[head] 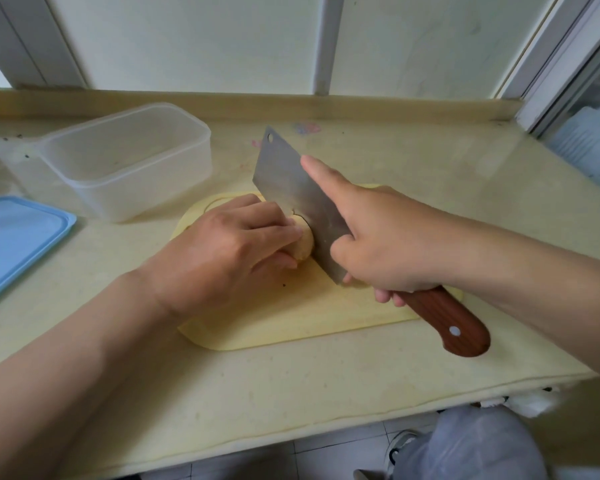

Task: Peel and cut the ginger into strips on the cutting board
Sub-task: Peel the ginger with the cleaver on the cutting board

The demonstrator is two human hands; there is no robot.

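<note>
A pale yellow cutting board (291,323) lies on the counter. My left hand (222,251) covers a tan piece of ginger (303,245) on the board and holds it down with curled fingers; most of the ginger is hidden under the hand. My right hand (385,240) grips the reddish wooden handle of a steel cleaver (291,188), index finger stretched along the blade's flat side. The blade stands against the exposed right end of the ginger, its edge down on the board.
A translucent plastic container (125,161) stands at the back left of the counter (326,375). Its light blue lid (18,237) lies at the left edge. A window frame and ledge run behind. The counter's front edge is near, with the floor and a shoe below.
</note>
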